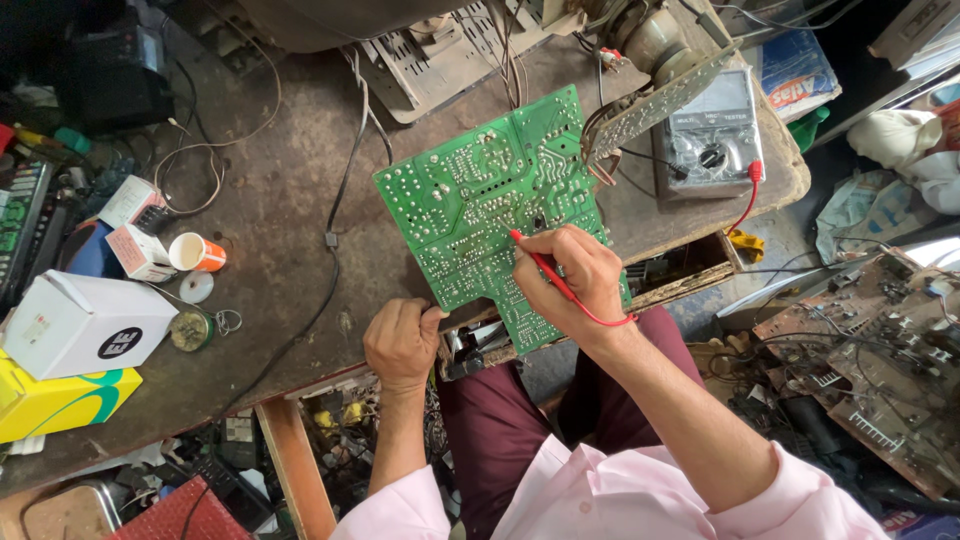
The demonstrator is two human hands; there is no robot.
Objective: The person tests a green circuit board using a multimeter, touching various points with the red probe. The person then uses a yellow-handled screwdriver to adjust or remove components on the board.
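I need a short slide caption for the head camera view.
Right hand touches red probe to green circuit board; left hand steadies it.

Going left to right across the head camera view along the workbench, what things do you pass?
White cardboard box → orange-and-white paper cup → left hand → green printed circuit board → right hand with red probe → grey analogue multimeter.

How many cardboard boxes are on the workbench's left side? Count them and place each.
4. A large white box and a yellow box at the left edge; two small white-and-pink boxes above them, beside an orange cup. Clutter may hide more.
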